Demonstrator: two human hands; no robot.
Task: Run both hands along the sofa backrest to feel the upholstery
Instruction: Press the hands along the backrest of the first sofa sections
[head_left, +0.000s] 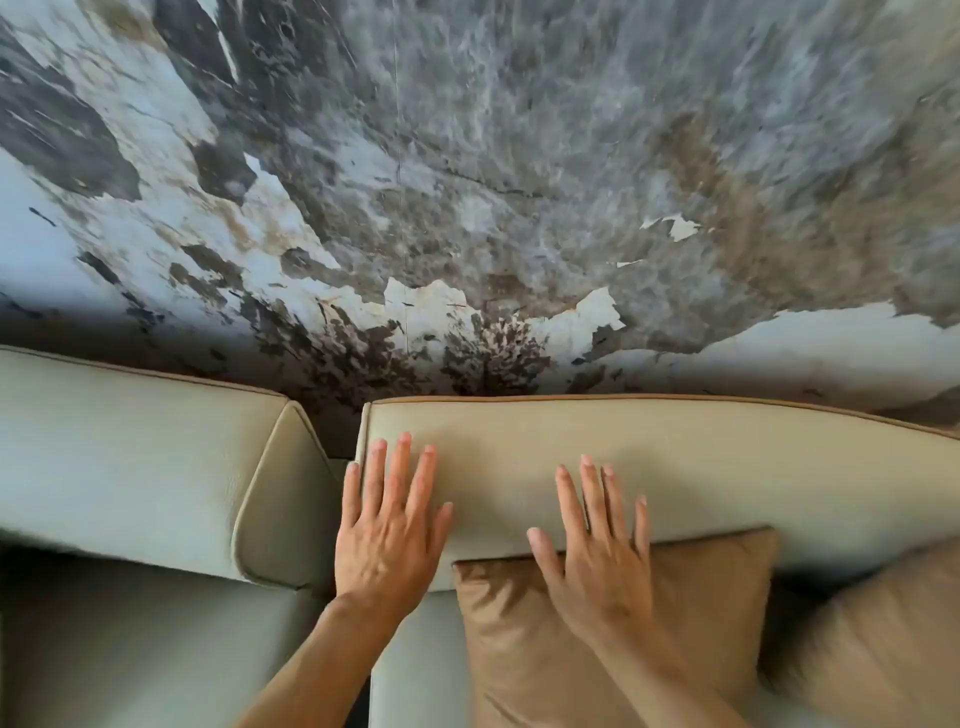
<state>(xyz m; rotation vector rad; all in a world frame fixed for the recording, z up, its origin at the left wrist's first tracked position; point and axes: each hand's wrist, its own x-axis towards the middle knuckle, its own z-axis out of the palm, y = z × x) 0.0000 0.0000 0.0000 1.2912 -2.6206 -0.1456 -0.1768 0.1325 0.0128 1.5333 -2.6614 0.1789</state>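
1. Tan fabric covered the nearest cushion (613, 649), which leaned against the sofa's back under the right forearm; a second tan cushion (883, 639) sat just beside it to the right.
2. Both forearms reached forward and up from the lower edge of the view, bare and nearly straight.
3. The left hand (389, 530) lay flat, palm down, fingers spread and grasping nothing, at the left end of the backrest (701, 467), its little finger over the end seam.
4. The right hand (597, 551) lay likewise flat and unclenched, fingers pointing away, heel over the top edge of the near cushion.
5. The pale beige backrest ran left to right, its long axis crossing the view, directly beneath both hands.
6. A separate sofa section (130, 467) stood to the left, apart across a narrow gap.
7. Beyond rose a wall (467, 182) of peeling, stained paint.
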